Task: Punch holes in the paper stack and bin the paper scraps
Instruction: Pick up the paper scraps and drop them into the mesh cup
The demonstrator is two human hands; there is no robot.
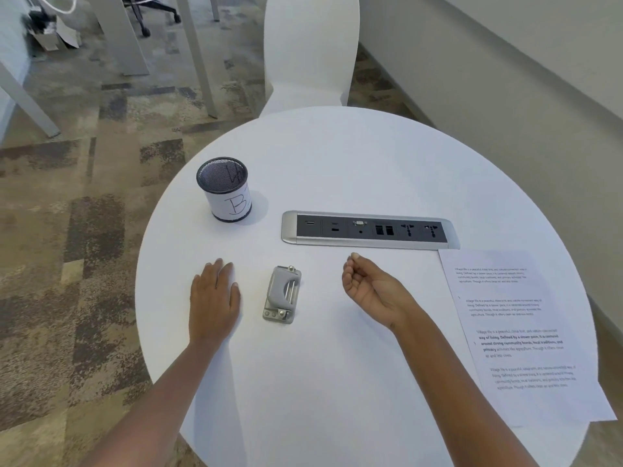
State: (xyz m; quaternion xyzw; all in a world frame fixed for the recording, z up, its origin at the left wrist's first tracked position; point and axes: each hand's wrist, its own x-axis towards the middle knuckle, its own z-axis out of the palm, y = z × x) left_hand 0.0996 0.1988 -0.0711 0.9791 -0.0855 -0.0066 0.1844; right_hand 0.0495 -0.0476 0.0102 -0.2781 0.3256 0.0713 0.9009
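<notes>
Between your hands on the table [337, 156] lies the punch [282, 294], touching neither; your left hand [214, 299] rests flat, fingers straight, while your right hand [367, 286], beside the paper [515, 332], has curled fingers, whether holding something I cannot tell.

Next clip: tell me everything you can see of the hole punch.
The hole punch is small, with a grey plastic-looking lever over a silver metal base that shows screws at its near end. It lies flat on the white table, its long axis running roughly away from the person, between the flat left hand and the curled right hand. Neither hand touches it, and no paper is in it.
</notes>
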